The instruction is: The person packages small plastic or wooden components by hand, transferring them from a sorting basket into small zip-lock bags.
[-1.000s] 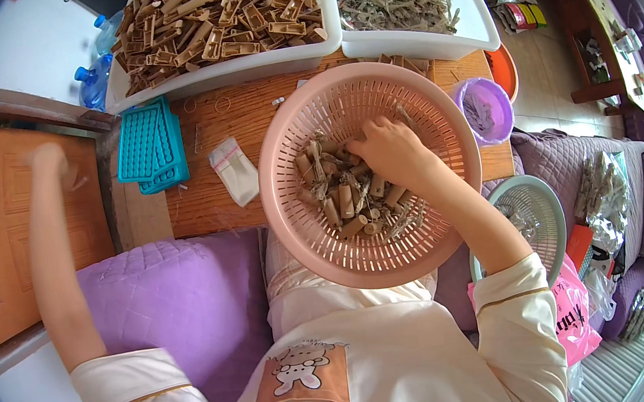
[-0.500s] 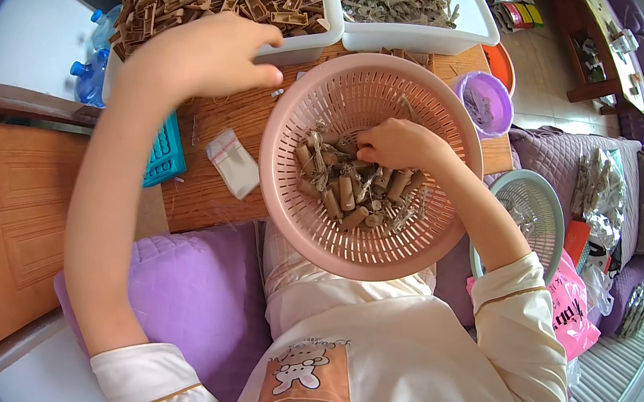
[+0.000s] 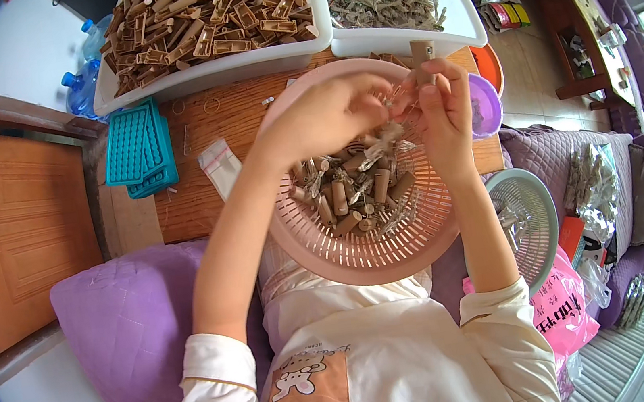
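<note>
A pink slotted basket (image 3: 396,266) stands in front of me, holding small taupe cylinders (image 3: 339,197) tangled with clear, crinkled plastic pieces (image 3: 370,160). Above its right side my right hand (image 3: 445,116) pinches one taupe cylinder (image 3: 423,51) upright between thumb and fingers. My left hand (image 3: 327,115) reaches over the basket from the left, with its fingertips close to the right hand's fingers. Motion smears those left fingers, so whether they hold anything cannot be made out.
A white bin (image 3: 223,69) of brown hollow parts and another white bin (image 3: 468,15) of small clear-and-grey pieces stand at the back. Teal trays (image 3: 140,148) and a clear packet (image 3: 218,164) lie left. A purple tub (image 3: 485,102) and grey-green basket (image 3: 547,208) are at right.
My right hand has come up out of the basket with a taupe cylinder. My left hand has moved right and down from beside the brown-part bin to meet it.
</note>
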`<action>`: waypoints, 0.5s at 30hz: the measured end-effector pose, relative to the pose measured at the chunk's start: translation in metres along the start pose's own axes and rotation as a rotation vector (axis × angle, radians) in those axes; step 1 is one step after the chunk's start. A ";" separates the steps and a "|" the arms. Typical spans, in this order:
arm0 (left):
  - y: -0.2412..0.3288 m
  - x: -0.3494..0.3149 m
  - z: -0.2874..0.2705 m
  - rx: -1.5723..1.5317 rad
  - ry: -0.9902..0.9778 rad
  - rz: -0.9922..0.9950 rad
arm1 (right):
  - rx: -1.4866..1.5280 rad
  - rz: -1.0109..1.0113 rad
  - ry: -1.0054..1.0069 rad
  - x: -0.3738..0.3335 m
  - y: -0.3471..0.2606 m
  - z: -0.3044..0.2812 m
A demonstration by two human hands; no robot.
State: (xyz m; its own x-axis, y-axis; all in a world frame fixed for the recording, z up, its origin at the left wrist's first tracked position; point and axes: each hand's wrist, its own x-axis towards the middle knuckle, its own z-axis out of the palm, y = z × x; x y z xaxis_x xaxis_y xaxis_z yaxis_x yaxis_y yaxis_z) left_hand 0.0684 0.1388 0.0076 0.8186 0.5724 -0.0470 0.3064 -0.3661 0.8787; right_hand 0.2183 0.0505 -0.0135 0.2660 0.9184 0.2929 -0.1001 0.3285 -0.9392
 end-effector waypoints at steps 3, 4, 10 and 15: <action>-0.010 -0.019 0.020 -0.387 -0.061 -0.061 | 0.116 0.106 0.031 -0.009 -0.015 0.003; -0.011 -0.025 0.025 -0.531 -0.034 -0.088 | 0.179 0.125 0.042 -0.012 -0.016 0.003; 0.010 -0.049 0.048 -0.424 0.129 0.022 | 0.456 0.164 0.034 -0.023 -0.028 0.015; -0.008 -0.057 0.056 -0.978 0.198 -0.062 | 0.459 0.173 0.044 -0.025 -0.023 0.016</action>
State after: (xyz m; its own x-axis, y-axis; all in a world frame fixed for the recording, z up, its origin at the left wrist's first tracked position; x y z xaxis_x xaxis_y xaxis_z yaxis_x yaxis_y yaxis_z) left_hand 0.0465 0.0683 -0.0233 0.6921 0.7142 -0.1043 -0.2613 0.3826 0.8862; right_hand 0.1986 0.0236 0.0038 0.2470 0.9612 0.1224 -0.5562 0.2441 -0.7944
